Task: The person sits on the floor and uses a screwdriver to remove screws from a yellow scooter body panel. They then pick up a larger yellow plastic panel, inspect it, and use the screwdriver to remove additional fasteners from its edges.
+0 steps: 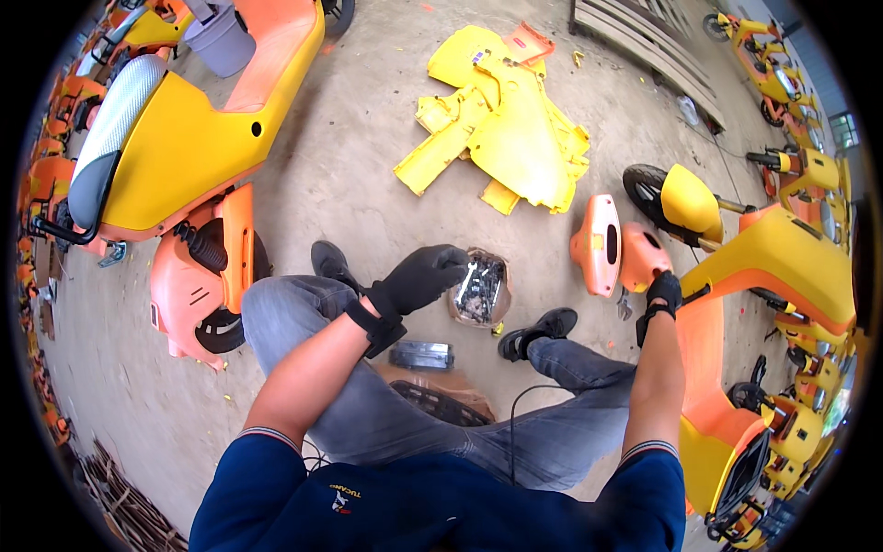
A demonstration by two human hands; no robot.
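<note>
My left hand, in a black glove, reaches over an open container of small dark and metal parts. Its fingers are pinched together beside a slim silvery piece; whether they hold it cannot be made out. My right hand, also gloved, has its fingers closed at the lower right edge of an orange plastic cover with a dark oval opening. A second orange cover with a dark slot lies just left of it. Below the right-hand cover, a small grey metal piece rests on the floor.
Yellow plastic panels lie heaped ahead. A yellow and orange scooter body stands at left, another scooter at right. Between my legs are a grey box-shaped piece and a black grille-like part. A wooden pallet lies far right.
</note>
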